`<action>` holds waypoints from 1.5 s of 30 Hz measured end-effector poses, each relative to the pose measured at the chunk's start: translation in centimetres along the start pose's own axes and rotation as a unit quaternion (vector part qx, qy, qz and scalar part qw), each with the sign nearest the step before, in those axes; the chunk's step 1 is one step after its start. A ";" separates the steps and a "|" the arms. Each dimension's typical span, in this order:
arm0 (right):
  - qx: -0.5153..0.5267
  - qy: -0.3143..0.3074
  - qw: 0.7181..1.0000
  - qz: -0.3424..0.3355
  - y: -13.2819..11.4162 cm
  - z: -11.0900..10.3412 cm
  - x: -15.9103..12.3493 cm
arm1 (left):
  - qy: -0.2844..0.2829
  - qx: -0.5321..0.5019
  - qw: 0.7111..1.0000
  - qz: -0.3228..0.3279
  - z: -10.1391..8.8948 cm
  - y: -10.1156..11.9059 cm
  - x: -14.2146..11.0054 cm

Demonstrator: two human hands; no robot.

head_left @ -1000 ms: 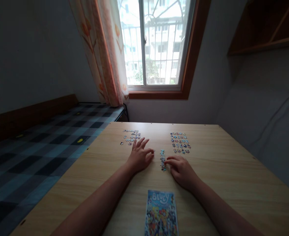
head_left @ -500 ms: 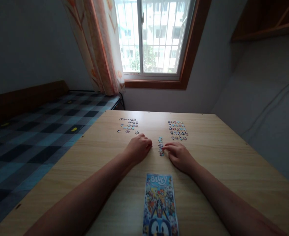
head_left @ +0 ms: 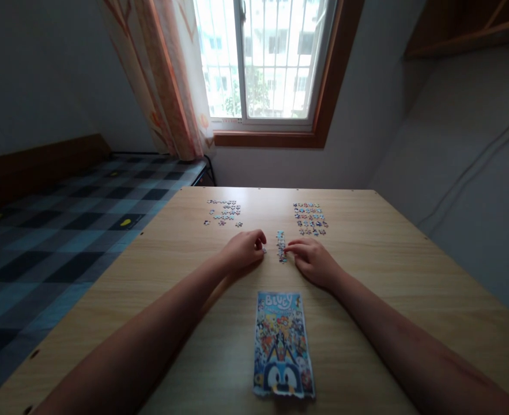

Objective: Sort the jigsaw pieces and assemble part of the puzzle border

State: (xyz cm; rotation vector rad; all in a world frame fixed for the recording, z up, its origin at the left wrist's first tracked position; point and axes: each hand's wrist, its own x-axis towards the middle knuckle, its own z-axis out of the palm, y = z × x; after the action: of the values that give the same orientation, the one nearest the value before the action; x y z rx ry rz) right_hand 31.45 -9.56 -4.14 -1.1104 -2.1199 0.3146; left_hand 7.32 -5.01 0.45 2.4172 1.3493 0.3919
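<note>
A narrow upright strip of joined jigsaw puzzle pieces [head_left: 281, 243] lies on the wooden table between my hands. Just left of it, my left hand [head_left: 244, 249] has its fingers curled together, with a small puzzle piece [head_left: 264, 251] at the fingertips near the tabletop. On the other side, my right hand [head_left: 313, 260] rests low with its fingers stretched out, the index fingertip at the strip's right edge. Closer to me lies a colourful Bluey picture sheet [head_left: 282, 346], flat, with a torn-looking lower edge.
Loose pieces [head_left: 227, 211] are spread in uneven rows at the far left of the table [head_left: 366, 323]. More pieces [head_left: 310, 219] form rows at the far right. A bed with a checked cover [head_left: 85, 230] stands left; a window [head_left: 275, 63] is beyond the table.
The view has tipped slightly downward, so the whole picture sheet shows. My left fingers have shifted and the piece at their tips shows more clearly. My right hand keeps its place by the strip.
</note>
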 end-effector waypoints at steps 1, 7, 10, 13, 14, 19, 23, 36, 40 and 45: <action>0.000 -0.002 1.000 -0.002 0.1 0.0 0.0 | -0.004 -0.002 1.000 0.002 0.0 0.0 0.0; 0.002 -0.007 1.000 -0.012 0.5 -0.2 -0.1 | 0.017 0.118 0.993 0.008 -0.4 0.8 0.0; -0.001 -0.008 1.000 -0.009 0.5 -0.3 0.0 | 0.017 0.181 0.983 0.000 -0.3 1.5 -0.3; 0.000 -0.013 1.000 -0.009 0.4 -0.5 0.0 | 0.016 0.206 0.979 -0.005 -0.1 2.0 -0.4; 0.000 -0.012 1.000 -0.010 0.4 -0.5 0.0 | 0.013 0.211 0.977 -0.006 -0.1 2.1 -0.4; -0.005 -0.010 1.000 -0.009 0.3 -0.6 0.0 | 0.002 0.228 0.974 -0.008 -0.3 2.1 -0.4; 0.001 -0.011 1.000 -0.005 0.5 -0.5 0.0 | -0.003 0.192 0.981 0.007 -0.3 2.0 -0.2; -0.006 0.000 1.000 -0.018 0.4 -0.1 0.1 | -0.008 0.035 0.990 0.139 0.5 1.1 -0.5; -0.005 -0.002 1.000 -0.015 0.4 -0.1 0.2 | -0.003 0.032 0.988 0.150 0.7 1.6 -0.8; -0.008 0.000 1.000 -0.022 0.3 -0.1 0.1 | 0.008 0.045 0.984 0.174 1.0 2.0 -1.1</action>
State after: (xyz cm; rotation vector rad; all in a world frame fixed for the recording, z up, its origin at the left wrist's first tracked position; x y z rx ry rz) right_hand 31.69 -9.28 -4.17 -1.0718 -2.1469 0.2784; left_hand 8.68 -7.04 0.31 2.7356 0.9640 0.4470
